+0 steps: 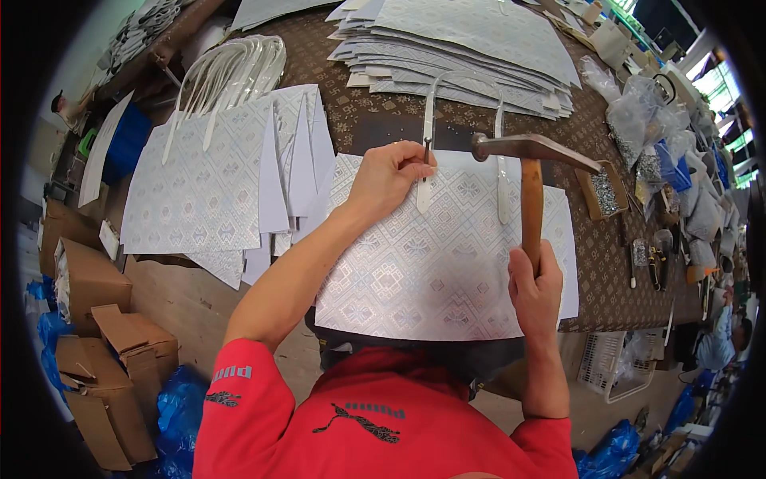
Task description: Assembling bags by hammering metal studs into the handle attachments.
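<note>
A patterned silver-white bag panel (419,275) lies flat in front of me, with a pale strap handle (503,195) looping above its far edge. My left hand (391,180) is closed around a thin dark metal punch (427,152), which stands upright on the strap's left end. Its tip is partly hidden by my fingers. On the right, my right hand (536,287) grips the wooden shaft of a hammer (532,203). The steel head is raised above the panel, to the right of the punch and apart from it.
Finished-looking panels with strap handles (191,191) are piled on the left. A tall stack of similar sheets (471,48) sits at the back. A small box of metal fittings (603,191) stands right of the hammer, near plastic bags (638,120). Cardboard boxes (92,279) fill the floor at left.
</note>
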A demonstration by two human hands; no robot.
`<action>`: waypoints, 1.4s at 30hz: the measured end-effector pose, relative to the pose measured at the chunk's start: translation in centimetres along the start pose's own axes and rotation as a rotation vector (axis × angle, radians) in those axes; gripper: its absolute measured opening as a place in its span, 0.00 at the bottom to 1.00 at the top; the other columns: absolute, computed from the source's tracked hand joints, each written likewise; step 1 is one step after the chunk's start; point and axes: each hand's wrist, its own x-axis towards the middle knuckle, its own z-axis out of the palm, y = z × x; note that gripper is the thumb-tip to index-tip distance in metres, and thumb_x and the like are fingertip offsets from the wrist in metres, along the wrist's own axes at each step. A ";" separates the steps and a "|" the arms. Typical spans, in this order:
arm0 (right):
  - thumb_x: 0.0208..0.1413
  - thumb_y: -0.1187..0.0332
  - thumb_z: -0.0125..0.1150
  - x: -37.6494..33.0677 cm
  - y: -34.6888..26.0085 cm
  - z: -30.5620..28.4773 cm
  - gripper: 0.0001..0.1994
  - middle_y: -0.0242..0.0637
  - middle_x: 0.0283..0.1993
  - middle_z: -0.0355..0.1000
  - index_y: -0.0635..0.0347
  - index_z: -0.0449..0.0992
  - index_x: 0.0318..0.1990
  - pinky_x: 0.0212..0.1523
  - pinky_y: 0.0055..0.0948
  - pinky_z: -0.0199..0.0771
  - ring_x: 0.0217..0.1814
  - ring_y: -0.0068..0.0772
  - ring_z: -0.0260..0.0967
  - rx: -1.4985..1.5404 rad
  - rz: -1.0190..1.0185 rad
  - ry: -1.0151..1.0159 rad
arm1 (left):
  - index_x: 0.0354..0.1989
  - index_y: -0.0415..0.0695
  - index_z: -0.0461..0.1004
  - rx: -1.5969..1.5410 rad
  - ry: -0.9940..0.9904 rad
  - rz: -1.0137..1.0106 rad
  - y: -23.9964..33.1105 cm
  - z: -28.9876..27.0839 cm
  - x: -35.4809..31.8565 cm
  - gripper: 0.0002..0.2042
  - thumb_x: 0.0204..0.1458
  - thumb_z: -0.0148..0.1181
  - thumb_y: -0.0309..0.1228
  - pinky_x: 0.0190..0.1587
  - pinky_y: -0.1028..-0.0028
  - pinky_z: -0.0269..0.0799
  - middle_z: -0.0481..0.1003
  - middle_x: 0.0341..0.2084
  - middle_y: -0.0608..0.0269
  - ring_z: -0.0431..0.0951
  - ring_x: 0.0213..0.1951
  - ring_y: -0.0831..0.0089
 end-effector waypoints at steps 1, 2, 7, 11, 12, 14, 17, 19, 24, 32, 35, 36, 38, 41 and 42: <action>0.70 0.63 0.53 0.2 -0.7 0.0 0.11 0.24 0.24 0.61 0.59 0.66 0.37 0.15 0.16 0.49 0.15 0.11 0.52 -0.028 -0.009 -0.012 | 0.38 0.37 0.80 0.025 0.011 0.018 0.1 0.0 -0.1 0.05 0.55 0.65 0.23 0.40 0.78 0.71 0.79 0.29 0.66 0.75 0.33 0.81; 0.69 0.65 0.53 0.4 -1.5 0.0 0.09 0.24 0.24 0.61 0.59 0.67 0.37 0.15 0.15 0.49 0.16 0.10 0.53 -0.056 -0.019 -0.023 | 0.38 0.37 0.80 0.050 0.021 0.036 0.2 -0.1 -0.2 0.05 0.55 0.65 0.23 0.40 0.78 0.71 0.79 0.29 0.66 0.75 0.33 0.81; 0.69 0.67 0.53 0.5 -6.6 -0.6 0.07 0.23 0.24 0.62 0.59 0.67 0.39 0.16 0.15 0.51 0.17 0.09 0.53 0.012 -0.151 0.058 | 0.38 0.37 0.80 0.024 0.034 0.039 0.0 -0.1 -0.5 0.05 0.54 0.65 0.23 0.40 0.78 0.71 0.79 0.29 0.66 0.75 0.33 0.80; 0.69 0.67 0.53 0.4 -8.6 -0.6 0.06 0.22 0.24 0.62 0.59 0.67 0.41 0.16 0.14 0.51 0.17 0.08 0.54 0.135 -0.188 0.078 | 0.37 0.36 0.80 0.033 0.043 0.054 -0.2 -0.1 -0.3 0.04 0.54 0.65 0.22 0.40 0.77 0.71 0.79 0.29 0.65 0.76 0.33 0.79; 0.69 0.67 0.53 0.4 -8.1 -0.4 0.06 0.22 0.24 0.62 0.59 0.67 0.41 0.16 0.14 0.51 0.17 0.08 0.54 0.135 -0.189 0.075 | 0.37 0.36 0.80 0.067 0.034 0.094 0.0 -0.1 -0.2 0.04 0.54 0.65 0.22 0.40 0.76 0.72 0.79 0.29 0.64 0.76 0.33 0.78; 0.68 0.67 0.54 0.0 -5.4 -0.1 0.06 0.23 0.24 0.63 0.59 0.68 0.40 0.17 0.15 0.53 0.18 0.10 0.54 0.013 -0.175 0.041 | 0.36 0.36 0.79 0.131 0.014 0.169 0.3 0.2 -0.2 0.05 0.53 0.65 0.23 0.40 0.76 0.72 0.79 0.29 0.62 0.77 0.32 0.76; 0.68 0.68 0.55 1.1 -4.3 0.5 0.06 0.23 0.24 0.63 0.60 0.69 0.39 0.18 0.17 0.54 0.19 0.12 0.55 -0.163 -0.162 -0.025 | 0.35 0.37 0.79 0.117 0.022 0.197 0.6 0.2 -0.1 0.05 0.51 0.65 0.23 0.39 0.71 0.72 0.78 0.28 0.58 0.78 0.32 0.66; 0.67 0.68 0.56 2.2 -4.3 0.7 0.07 0.24 0.23 0.63 0.60 0.70 0.37 0.20 0.19 0.55 0.19 0.13 0.55 -0.389 -0.149 -0.119 | 0.34 0.37 0.78 0.111 0.021 0.216 0.4 0.3 -0.2 0.05 0.50 0.65 0.23 0.38 0.69 0.72 0.77 0.28 0.56 0.78 0.32 0.60; 0.66 0.67 0.57 1.1 -12.0 -1.7 0.08 0.24 0.19 0.62 0.61 0.71 0.36 0.20 0.22 0.56 0.19 0.16 0.57 -0.397 -0.389 0.327 | 0.34 0.36 0.78 0.151 0.036 0.231 -0.4 -0.2 -0.5 0.05 0.51 0.66 0.22 0.38 0.73 0.72 0.78 0.29 0.59 0.78 0.31 0.70; 0.69 0.64 0.54 2.1 -5.7 -0.3 0.09 0.22 0.21 0.60 0.57 0.69 0.35 0.16 0.17 0.51 0.18 0.10 0.53 -0.231 0.162 -0.215 | 0.33 0.36 0.77 0.120 0.018 0.267 -0.5 -0.1 0.1 0.04 0.52 0.65 0.23 0.38 0.71 0.72 0.78 0.29 0.58 0.78 0.32 0.66; 0.69 0.64 0.54 0.3 -5.3 -1.1 0.09 0.21 0.21 0.60 0.56 0.69 0.36 0.15 0.16 0.50 0.17 0.09 0.53 -0.172 0.018 -0.019 | 0.33 0.36 0.76 0.111 -0.007 0.226 -0.5 -0.1 -0.7 0.04 0.53 0.64 0.24 0.39 0.70 0.72 0.78 0.30 0.57 0.78 0.33 0.65; 0.69 0.64 0.54 -0.2 -5.2 -1.3 0.09 0.21 0.22 0.60 0.56 0.69 0.36 0.15 0.16 0.49 0.17 0.08 0.52 -0.142 -0.054 0.086 | 0.33 0.36 0.76 0.170 -0.030 0.254 -0.1 -0.6 -0.2 0.05 0.53 0.64 0.24 0.39 0.70 0.73 0.78 0.30 0.56 0.78 0.33 0.65; 0.69 0.64 0.54 -1.4 -5.3 -1.4 0.09 0.22 0.22 0.61 0.56 0.69 0.36 0.14 0.16 0.48 0.16 0.08 0.52 -0.059 -0.047 0.108 | 0.33 0.34 0.75 0.291 -0.081 0.313 0.6 -1.1 0.5 0.06 0.54 0.63 0.25 0.40 0.70 0.73 0.78 0.30 0.54 0.79 0.34 0.65; 0.68 0.65 0.55 -2.4 -5.0 -1.5 0.08 0.22 0.22 0.61 0.57 0.68 0.36 0.13 0.15 0.47 0.14 0.08 0.51 0.110 -0.039 0.160 | 0.33 0.34 0.74 0.328 -0.063 0.129 0.9 -0.4 0.3 0.07 0.56 0.62 0.26 0.41 0.69 0.74 0.78 0.31 0.55 0.80 0.34 0.68; 0.68 0.65 0.55 -2.4 -4.8 -1.6 0.09 0.22 0.22 0.61 0.57 0.68 0.36 0.13 0.15 0.46 0.14 0.08 0.50 0.122 -0.009 0.149 | 0.33 0.33 0.74 0.345 -0.051 0.038 1.2 -0.2 0.3 0.07 0.57 0.61 0.26 0.41 0.69 0.74 0.79 0.31 0.55 0.80 0.35 0.69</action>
